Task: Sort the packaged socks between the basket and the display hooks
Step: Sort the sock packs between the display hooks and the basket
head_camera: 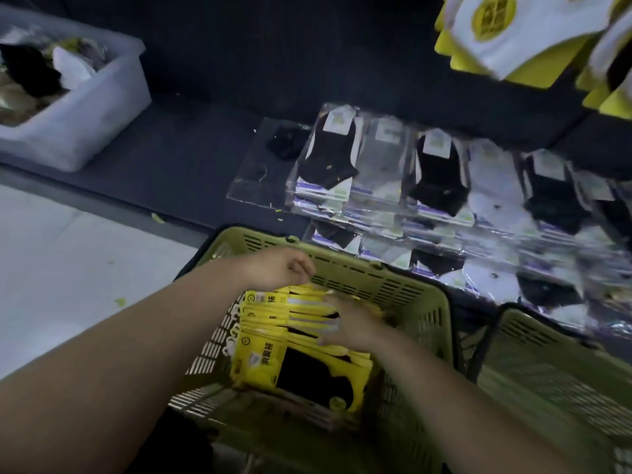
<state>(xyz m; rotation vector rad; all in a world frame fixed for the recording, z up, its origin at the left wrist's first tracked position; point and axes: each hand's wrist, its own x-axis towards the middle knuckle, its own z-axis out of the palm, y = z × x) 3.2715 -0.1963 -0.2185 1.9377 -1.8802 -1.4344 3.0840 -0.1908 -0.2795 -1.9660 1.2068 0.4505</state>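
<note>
Now my left hand curls round the far end of the yellow sock packs stacked in the green basket at lower middle, while my right hand lies flat on them, probably steadying the stack for lifting.

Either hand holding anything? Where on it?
Left hand grips the far end of the yellow sock packs stacked in the green basket. Right hand lies across their middle, fingers fairly straight, apparently just resting.
</note>
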